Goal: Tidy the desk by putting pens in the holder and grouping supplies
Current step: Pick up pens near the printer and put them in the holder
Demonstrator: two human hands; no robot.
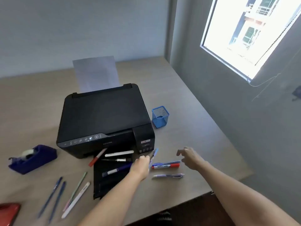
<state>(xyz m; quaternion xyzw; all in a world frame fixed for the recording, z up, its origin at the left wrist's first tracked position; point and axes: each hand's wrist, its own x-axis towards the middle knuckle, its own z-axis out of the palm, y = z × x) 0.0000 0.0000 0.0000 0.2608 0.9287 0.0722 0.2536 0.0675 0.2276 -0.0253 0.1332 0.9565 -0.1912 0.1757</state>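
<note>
A blue mesh pen holder stands empty to the right of the printer. My left hand is shut on a blurred blue pen, lifted in front of the printer's right corner. My right hand hovers open above a red and white marker and a blue pen beside it. A purple pen lies nearer me. On the printer's output tray lie a white marker, a black pen and a purple marker. A red pen leans there.
A black printer with paper in its feeder fills the desk's middle. A blue tape dispenser sits at the left. Several pens lie at the front left, and a red object shows at the corner. The desk edge runs close on the right.
</note>
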